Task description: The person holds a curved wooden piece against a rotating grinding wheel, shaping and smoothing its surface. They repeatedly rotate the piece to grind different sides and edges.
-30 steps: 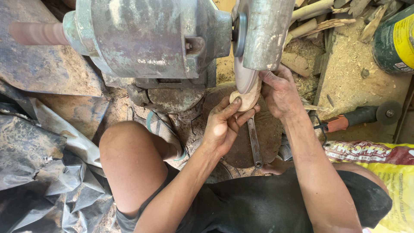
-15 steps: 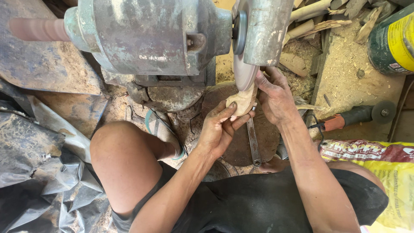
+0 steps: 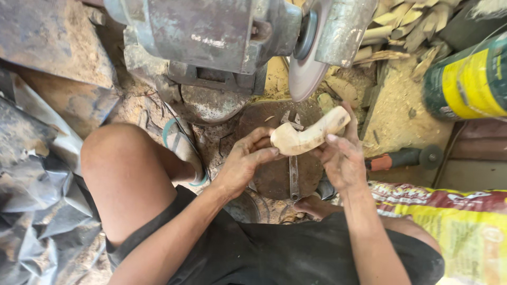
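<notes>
A pale, curved carved wooden piece (image 3: 308, 136) is held between both hands, a little below the grinding disc (image 3: 304, 74) and not touching it. My left hand (image 3: 244, 161) grips its thicker lower end. My right hand (image 3: 342, 156) pinches the upper, thinner end from the right. The disc is mounted on a grey metal bench grinder motor (image 3: 208, 32) at the top of the head view, partly under a metal guard (image 3: 342, 29).
A flat wrench (image 3: 293, 177) lies on a round rusty plate (image 3: 274, 177) under the hands. Wood offcuts (image 3: 401, 26) and sawdust (image 3: 398, 103) lie at upper right, beside a green-yellow can (image 3: 467, 79), an orange-handled tool (image 3: 404, 157) and a printed sack (image 3: 465, 221). My bent knee (image 3: 124, 169) is left.
The wooden piece was pressed against the disc; both hands have drawn it down and away, turning it so its curved length lies sideways. The camera view has shifted closer.
</notes>
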